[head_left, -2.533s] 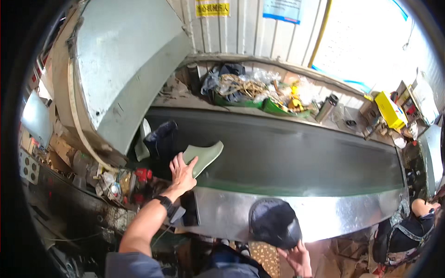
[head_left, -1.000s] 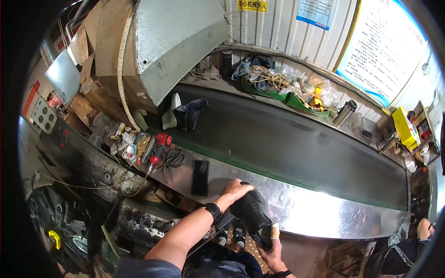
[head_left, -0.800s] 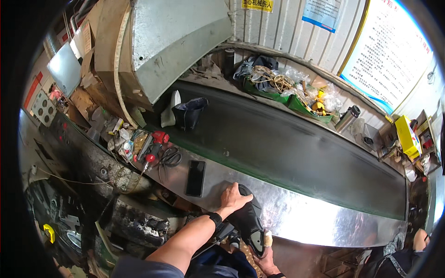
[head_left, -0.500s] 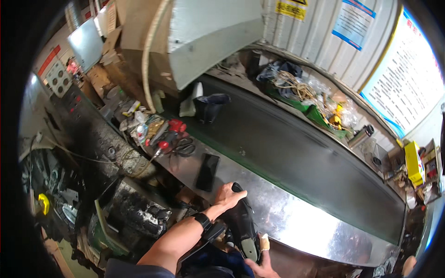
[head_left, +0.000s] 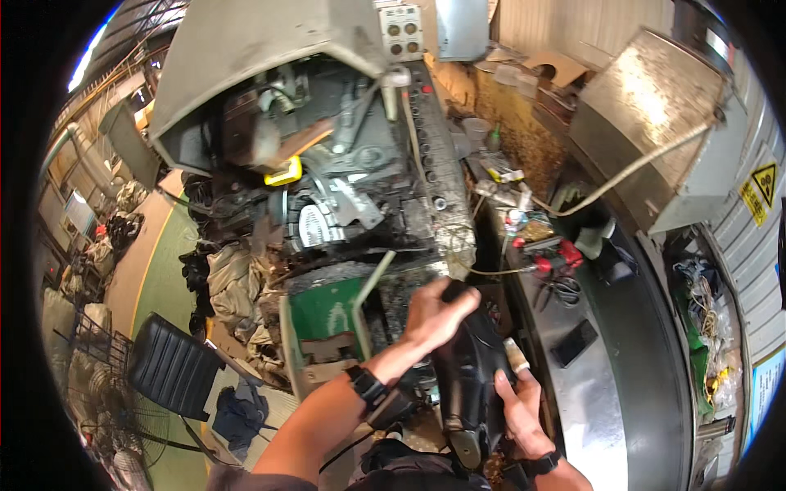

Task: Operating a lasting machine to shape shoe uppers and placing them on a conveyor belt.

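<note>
Well, boot [head_left: 465, 372]: long axis approx near–far, btwn L grip [head_left: 434, 317] + R grip [head_left: 524, 413].
L grip: clasped on far end.
R grip: holding right side, nearer close end.

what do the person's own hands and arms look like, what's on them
Both hands, left and right, are gloveless. Each wrist wears a black band: left band, right band. A pale wrap covers one right finger. The left forearm is bare below a dark sleeve.
</note>
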